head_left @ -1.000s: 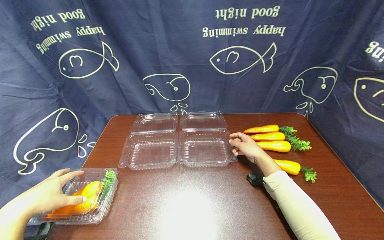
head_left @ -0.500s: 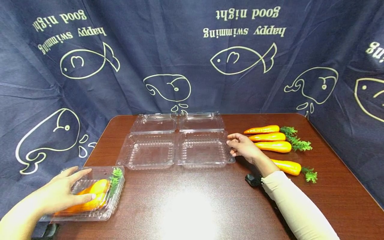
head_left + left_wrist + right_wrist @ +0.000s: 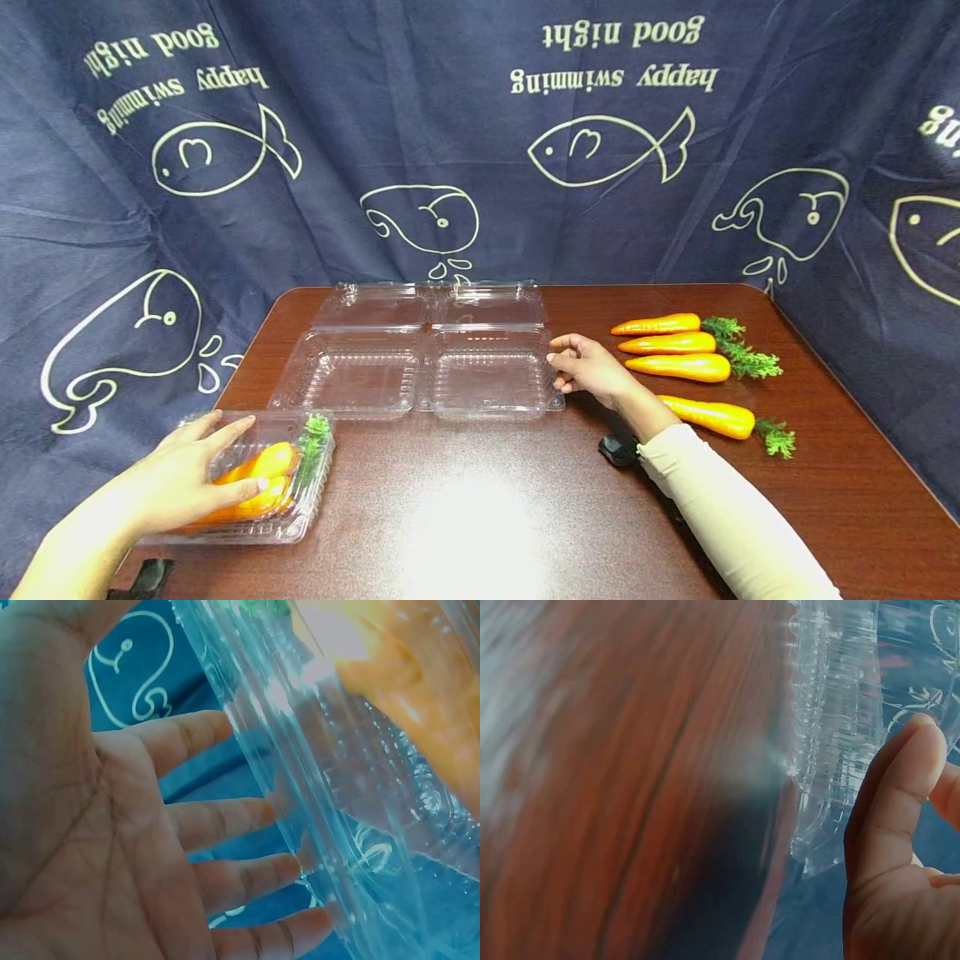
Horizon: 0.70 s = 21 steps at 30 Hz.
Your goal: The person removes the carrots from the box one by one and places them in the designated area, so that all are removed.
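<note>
My left hand lies spread across a closed clear plastic clamshell box at the table's left front. Through the lid show orange carrots with green tops. In the left wrist view the straight fingertips meet the box's ridged edge. Farther back, two clear clamshell boxes stand side by side with lids raised, a left one and a right one. My right hand is at the right box's right rim, fingers relaxed and fingertips against it; the right wrist view shows the thumb beside the clear plastic.
Three carrots lie in a row on the right of the brown table, leafy tops pointing right. Another carrot lies nearer, partly behind the right forearm. A dark blue curtain with fish drawings hangs behind the table.
The filled box and my left hand have slid to the right, farther onto the table. Both open boxes have shifted left together, with my right hand following at their right rim.
</note>
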### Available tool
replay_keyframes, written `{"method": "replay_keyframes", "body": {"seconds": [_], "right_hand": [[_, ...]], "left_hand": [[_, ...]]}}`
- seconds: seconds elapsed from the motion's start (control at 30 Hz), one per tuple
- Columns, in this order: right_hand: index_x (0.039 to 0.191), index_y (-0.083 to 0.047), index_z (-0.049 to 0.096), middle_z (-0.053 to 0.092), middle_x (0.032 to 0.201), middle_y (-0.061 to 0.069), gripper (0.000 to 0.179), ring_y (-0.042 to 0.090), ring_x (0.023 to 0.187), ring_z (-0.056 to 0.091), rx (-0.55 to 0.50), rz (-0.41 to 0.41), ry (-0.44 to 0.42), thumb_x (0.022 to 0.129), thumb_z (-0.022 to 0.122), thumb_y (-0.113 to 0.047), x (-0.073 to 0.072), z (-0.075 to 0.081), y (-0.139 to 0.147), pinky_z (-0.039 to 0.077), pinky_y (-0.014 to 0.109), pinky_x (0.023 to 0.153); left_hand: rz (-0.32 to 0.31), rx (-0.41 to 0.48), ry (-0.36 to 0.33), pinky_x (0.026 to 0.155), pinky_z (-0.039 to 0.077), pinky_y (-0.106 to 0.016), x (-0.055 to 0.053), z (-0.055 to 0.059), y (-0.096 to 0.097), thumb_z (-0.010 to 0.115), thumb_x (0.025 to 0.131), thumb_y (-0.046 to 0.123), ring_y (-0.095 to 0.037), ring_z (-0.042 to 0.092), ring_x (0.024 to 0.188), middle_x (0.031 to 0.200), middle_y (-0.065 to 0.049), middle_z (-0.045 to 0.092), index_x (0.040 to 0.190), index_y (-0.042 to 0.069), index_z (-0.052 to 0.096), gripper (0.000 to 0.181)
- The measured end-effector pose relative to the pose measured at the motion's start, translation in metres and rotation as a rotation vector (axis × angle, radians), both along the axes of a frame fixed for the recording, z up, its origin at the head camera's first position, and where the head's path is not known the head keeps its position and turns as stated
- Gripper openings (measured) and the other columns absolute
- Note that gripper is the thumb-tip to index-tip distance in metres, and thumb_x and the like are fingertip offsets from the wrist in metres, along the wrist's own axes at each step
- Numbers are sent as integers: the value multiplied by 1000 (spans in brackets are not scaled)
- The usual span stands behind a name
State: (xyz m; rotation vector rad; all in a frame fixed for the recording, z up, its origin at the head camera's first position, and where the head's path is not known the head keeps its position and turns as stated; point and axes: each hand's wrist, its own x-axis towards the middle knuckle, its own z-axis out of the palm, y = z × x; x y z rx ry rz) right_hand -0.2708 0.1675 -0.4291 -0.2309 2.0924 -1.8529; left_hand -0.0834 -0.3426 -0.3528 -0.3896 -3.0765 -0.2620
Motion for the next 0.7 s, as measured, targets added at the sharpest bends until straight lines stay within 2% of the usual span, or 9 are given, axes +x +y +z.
{"method": "replay_keyframes", "body": {"seconds": [0.2, 0.33, 0.47, 0.6, 0.7], "right_hand": [[135, 13, 36, 54, 94, 14, 44, 13, 61, 63, 7, 26, 14, 99, 54, -5, 1, 2, -13, 53, 19, 53], [135, 12, 36, 53, 95, 14, 45, 13, 61, 63, 19, 43, 18, 99, 54, -6, 2, 4, -23, 53, 20, 53], [135, 11, 37, 52, 92, 12, 44, 13, 61, 63, 33, 49, 20, 99, 54, -6, 2, 5, -32, 53, 20, 52], [134, 11, 39, 51, 89, 10, 42, 14, 62, 64, 39, 64, 27, 98, 54, -5, 1, 6, -41, 53, 21, 53], [134, 11, 39, 52, 89, 10, 42, 15, 63, 64, 42, 83, 28, 98, 54, -6, 0, 6, -48, 54, 22, 54]], "left_hand": [[8, -22, -9, 93, 35, -74, -1, 4, 19, 81, 73, 52, -66, 43, 115, 128, -39, 47, 133, -1, 57, 84], [34, -49, -44, 95, 34, -74, -1, 6, 33, 78, 75, 57, -68, 41, 116, 129, -43, 44, 136, 0, 55, 86], [35, -54, -64, 93, 36, -73, -1, 8, 43, 77, 76, 59, -66, 44, 115, 129, -43, 44, 137, 0, 54, 87], [21, -34, -97, 90, 39, -72, -1, 10, 49, 77, 75, 60, -66, 43, 115, 131, -41, 43, 139, 2, 52, 90], [-29, 10, -132, 90, 40, -72, 1, 14, 49, 81, 72, 57, -67, 41, 118, 134, -40, 43, 142, 2, 50, 94]]}}
